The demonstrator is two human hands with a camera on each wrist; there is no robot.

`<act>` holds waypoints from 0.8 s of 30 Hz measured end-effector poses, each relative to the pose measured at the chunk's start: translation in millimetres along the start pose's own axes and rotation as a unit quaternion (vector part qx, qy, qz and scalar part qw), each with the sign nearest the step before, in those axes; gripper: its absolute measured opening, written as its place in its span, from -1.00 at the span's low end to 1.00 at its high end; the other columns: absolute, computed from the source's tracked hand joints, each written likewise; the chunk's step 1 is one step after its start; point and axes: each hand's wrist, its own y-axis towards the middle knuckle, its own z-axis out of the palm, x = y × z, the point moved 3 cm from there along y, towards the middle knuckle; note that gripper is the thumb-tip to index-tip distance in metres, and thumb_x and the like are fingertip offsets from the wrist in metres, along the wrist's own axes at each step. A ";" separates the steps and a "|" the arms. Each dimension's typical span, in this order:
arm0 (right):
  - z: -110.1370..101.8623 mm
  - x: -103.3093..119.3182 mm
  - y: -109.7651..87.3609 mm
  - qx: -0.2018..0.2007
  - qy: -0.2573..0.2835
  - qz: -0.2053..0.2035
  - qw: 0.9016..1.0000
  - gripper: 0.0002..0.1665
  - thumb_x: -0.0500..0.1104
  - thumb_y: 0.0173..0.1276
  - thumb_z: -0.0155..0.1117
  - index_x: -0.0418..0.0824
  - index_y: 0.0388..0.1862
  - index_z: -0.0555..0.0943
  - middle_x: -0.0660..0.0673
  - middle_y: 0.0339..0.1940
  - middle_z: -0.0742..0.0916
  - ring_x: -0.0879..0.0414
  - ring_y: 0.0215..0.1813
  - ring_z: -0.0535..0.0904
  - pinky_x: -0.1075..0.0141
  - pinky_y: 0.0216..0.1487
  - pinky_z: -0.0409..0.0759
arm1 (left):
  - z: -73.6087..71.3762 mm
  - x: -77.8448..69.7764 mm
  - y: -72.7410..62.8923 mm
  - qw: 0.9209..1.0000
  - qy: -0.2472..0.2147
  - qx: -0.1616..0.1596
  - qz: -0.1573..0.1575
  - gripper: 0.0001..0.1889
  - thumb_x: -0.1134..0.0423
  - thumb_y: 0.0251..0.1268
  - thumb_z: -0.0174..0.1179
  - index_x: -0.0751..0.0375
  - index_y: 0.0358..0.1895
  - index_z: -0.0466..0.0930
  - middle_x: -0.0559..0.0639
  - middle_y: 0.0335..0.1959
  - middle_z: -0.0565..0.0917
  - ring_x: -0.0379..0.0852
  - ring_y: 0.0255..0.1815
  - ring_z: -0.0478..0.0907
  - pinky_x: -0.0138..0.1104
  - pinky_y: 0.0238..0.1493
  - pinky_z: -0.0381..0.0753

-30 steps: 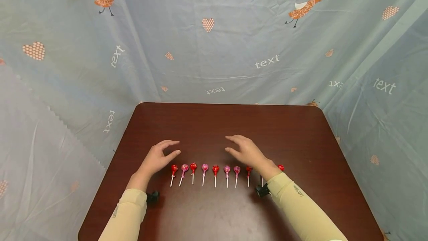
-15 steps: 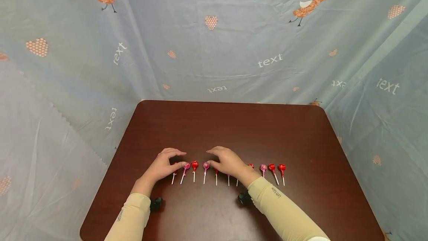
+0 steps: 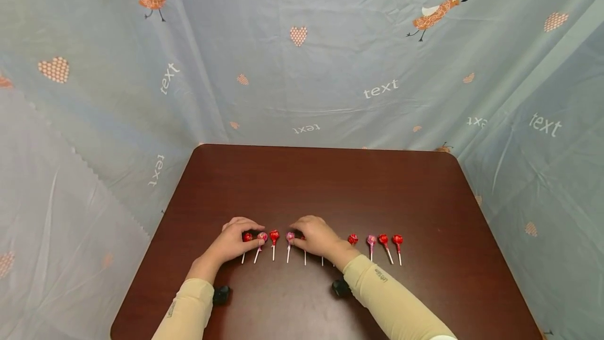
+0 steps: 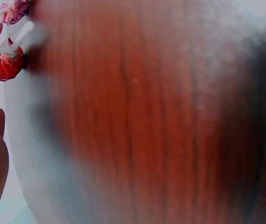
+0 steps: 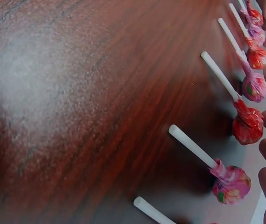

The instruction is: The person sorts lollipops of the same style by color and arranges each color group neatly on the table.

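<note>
Wrapped red and pink lollipops lie in a row across the brown table, white sticks toward the person. My left hand is at the row's left end. Its thumb and fingers curve loosely about a pink lollipop, with a red lollipop under the palm side. Over the row's middle, my right hand has thumb and forefinger apart beside another pink lollipop; it covers several heads, leaving sticks visible. A red lollipop lies between the hands. The left wrist view shows a red lollipop near spread fingers.
Right of the right hand lie a red lollipop, a pink lollipop and two more red ones. The dark wood table has rounded corners. Blue-grey printed cloth hangs behind and at both sides.
My right hand has moved left along the row and lowered toward the lollipops. The left hand has shifted slightly right and down, its fingers now around the pink lollipop. The lollipops look unmoved.
</note>
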 end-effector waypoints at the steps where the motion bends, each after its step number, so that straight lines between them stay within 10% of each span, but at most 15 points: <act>1: 0.9 0.4 0.3 0.002 -0.003 0.003 1.000 -0.53 0.12 0.35 0.35 -0.11 0.12 0.69 0.02 -0.03 0.73 0.11 0.11 0.59 0.10 0.18 0.48 | 0.3 0.1 0.0 1.000 0.001 0.000 0.000 -0.65 -0.03 0.11 0.47 -0.10 -0.03 0.76 -0.26 -0.06 0.66 -0.03 0.12 0.40 0.13 0.17 0.16; 24: 10.7 6.4 3.9 0.001 -0.031 0.003 1.000 -0.69 0.08 0.41 0.30 -0.01 0.00 0.74 0.09 -0.11 0.75 0.10 0.08 0.60 0.10 0.14 0.49 | 4.1 -0.5 5.5 1.000 0.015 0.006 -0.005 -0.81 0.04 0.15 0.46 -0.19 -0.16 0.75 -0.34 -0.17 0.66 -0.09 0.06 0.42 0.06 0.15 0.10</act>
